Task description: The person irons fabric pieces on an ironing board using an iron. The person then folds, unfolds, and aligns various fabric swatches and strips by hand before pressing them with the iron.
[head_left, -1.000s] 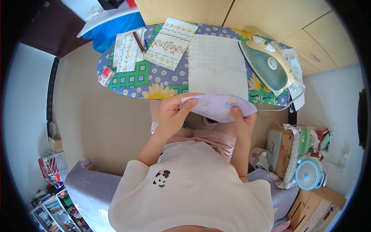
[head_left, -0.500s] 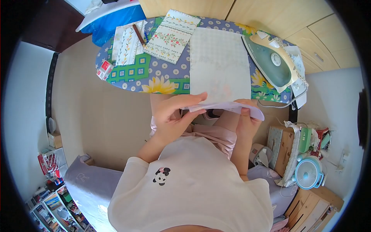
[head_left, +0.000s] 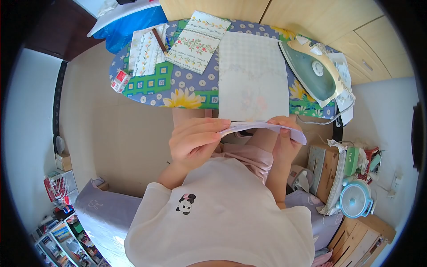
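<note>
A whitish sheet (head_left: 253,75) with a faint print showing through lies on the ironing board, its near end hanging over the front edge. I cannot tell whether it is cloth or paper. At that end a pale lilac edge is turned up between my hands. My left hand (head_left: 193,141) is closed, pinching the left corner between thumb and fingers. My right hand (head_left: 287,138) grips the right end, thumb on top, with a lilac flap sticking out past it. Right of the sheet, an iron (head_left: 311,71) rests on the board.
The patterned ironing board (head_left: 187,95) carries a folded floral piece (head_left: 199,42), smaller floral pieces (head_left: 144,53), a brown stick-like tool (head_left: 159,40) and a small red-and-white box (head_left: 120,81). The iron's cord (head_left: 329,121) loops off the right side. A blue fan (head_left: 354,199) stands lower right.
My left hand has closed from a wide thumb-and-finger spread to a pinch on the sheet's edge. The held edge has come slightly toward me and is stretched straighter.
</note>
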Demonstrator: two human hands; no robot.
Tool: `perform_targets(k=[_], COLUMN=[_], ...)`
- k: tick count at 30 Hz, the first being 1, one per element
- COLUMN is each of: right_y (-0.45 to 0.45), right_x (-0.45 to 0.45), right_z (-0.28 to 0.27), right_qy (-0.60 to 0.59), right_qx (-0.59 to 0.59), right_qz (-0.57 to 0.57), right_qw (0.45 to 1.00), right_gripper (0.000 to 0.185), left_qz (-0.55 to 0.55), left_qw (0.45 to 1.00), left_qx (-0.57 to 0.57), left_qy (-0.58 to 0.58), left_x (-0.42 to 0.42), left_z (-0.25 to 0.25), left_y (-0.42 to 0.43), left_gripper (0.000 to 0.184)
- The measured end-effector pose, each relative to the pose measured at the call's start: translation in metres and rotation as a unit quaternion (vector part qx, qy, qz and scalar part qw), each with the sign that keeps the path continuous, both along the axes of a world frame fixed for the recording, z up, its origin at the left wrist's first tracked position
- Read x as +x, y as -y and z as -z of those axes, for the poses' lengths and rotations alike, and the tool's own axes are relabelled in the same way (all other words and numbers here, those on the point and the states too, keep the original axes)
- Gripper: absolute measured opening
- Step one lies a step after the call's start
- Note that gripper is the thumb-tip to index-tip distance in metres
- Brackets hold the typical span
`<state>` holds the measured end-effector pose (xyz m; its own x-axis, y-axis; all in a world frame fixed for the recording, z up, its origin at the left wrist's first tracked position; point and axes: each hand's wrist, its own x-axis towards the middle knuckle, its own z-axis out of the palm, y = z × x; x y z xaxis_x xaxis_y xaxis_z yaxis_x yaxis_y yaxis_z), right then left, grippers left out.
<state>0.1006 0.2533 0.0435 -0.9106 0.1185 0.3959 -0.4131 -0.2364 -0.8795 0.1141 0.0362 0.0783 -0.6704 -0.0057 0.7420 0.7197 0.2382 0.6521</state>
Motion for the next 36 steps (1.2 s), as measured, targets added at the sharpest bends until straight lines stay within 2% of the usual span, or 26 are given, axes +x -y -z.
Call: perform_targets(k=[4, 7, 9, 12, 18, 22, 26, 29, 31, 33, 34, 36], right_y=[0.001, 0.001, 0.001, 0.001, -0.001, 0.0, -0.002, 0.002, 0.005, 0.005, 0.006, 0.009], right_x=[0.0, 0.001, 0.001, 0.002, 0.003, 0.003, 0.01, 0.008, 0.006, 0.007, 0.007, 0.007], right_z=[-0.001, -0.002, 0.001, -0.001, -0.005, -0.004, -0.001, -0.003, -0.006, -0.004, -0.003, -0.003], right_qy=[0.001, 0.004, 0.003, 0.009, 0.039, 0.055, 0.101, 0.112, 0.12, 0.11, 0.1, 0.108], right_qx=[0.0, 0.013, 0.01, 0.009, 0.016, 0.024, 0.012, 0.026, -0.016, 0.001, 0.016, 0.018], right_qz=[0.005, 0.017, 0.02, 0.019, -0.011, -0.013, 0.001, 0.059, 0.076, 0.087, 0.09, 0.09], right_qw=[1.0, 1.0, 1.0, 1.0, 0.999, 0.998, 0.995, 0.992, 0.99, 0.99, 0.991, 0.99], right_gripper=[0.013, 0.014, 0.014, 0.015, 0.014, 0.015, 0.019, 0.018, 0.016, 0.016, 0.016, 0.016], left_qz=[-0.027, 0.007, 0.019, 0.064, 0.109, 0.104, 0.054, 0.035, 0.037, -0.021, -0.014, -0.088], left_qw=[0.999, 0.999, 0.987, 0.97, 0.937, 0.937, 0.953, 0.959, 0.96, 0.975, 0.974, 0.984], left_qx=[-0.015, 0.02, 0.106, 0.171, 0.262, 0.267, 0.233, 0.215, 0.212, 0.169, 0.17, 0.126], left_qy=[-0.02, 0.044, 0.118, 0.162, 0.202, 0.201, 0.185, 0.182, 0.177, 0.145, 0.147, 0.09], left_x=[-0.005, -0.007, -0.006, -0.006, -0.006, -0.006, -0.008, -0.009, -0.01, -0.011, -0.011, -0.014], left_z=[-0.004, -0.007, -0.006, -0.002, 0.001, 0.0, -0.005, -0.006, -0.005, 0.0, 0.003, 0.009], left_y=[-0.003, -0.007, -0.01, -0.007, -0.002, -0.001, 0.002, 0.004, 0.004, 0.005, 0.005, 0.002], left_gripper=[0.02, 0.018, 0.018, 0.018, 0.019, 0.019, 0.021, 0.022, 0.022, 0.023, 0.023, 0.024])
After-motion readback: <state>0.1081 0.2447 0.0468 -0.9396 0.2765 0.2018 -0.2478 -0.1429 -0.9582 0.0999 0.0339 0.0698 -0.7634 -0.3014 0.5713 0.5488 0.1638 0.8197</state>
